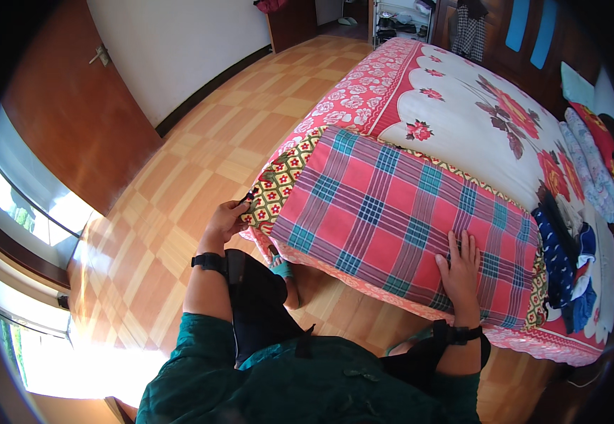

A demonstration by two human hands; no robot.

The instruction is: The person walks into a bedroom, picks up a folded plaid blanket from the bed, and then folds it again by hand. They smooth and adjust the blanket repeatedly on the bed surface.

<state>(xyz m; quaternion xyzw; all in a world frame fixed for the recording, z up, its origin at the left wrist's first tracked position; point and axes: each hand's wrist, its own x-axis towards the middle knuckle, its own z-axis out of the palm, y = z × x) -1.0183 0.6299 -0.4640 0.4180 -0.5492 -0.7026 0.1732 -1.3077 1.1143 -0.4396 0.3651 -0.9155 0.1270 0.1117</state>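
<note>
A red, teal and navy plaid cloth (370, 206) lies in a long rectangle near the bed's close edge. Beneath it, a yellow, red-flowered patterned fabric (280, 185) shows at both ends and along the far side. At the left end my left hand (231, 217) pinches the corner of this patterned fabric, where a small dark piece sticks out by the fingertips. My right hand (460, 265) rests palm down on the right part of the plaid cloth, fingers slightly spread and holding nothing.
The bed has a floral bedspread (465, 116). Dark and blue clothes (556, 254) are heaped at its right, near folded floral bedding (593, 164). A wooden door (74, 100) stands at left, a shoe rack (402, 24) beyond the bed. Sunlight falls on the wood-patterned floor (179, 175).
</note>
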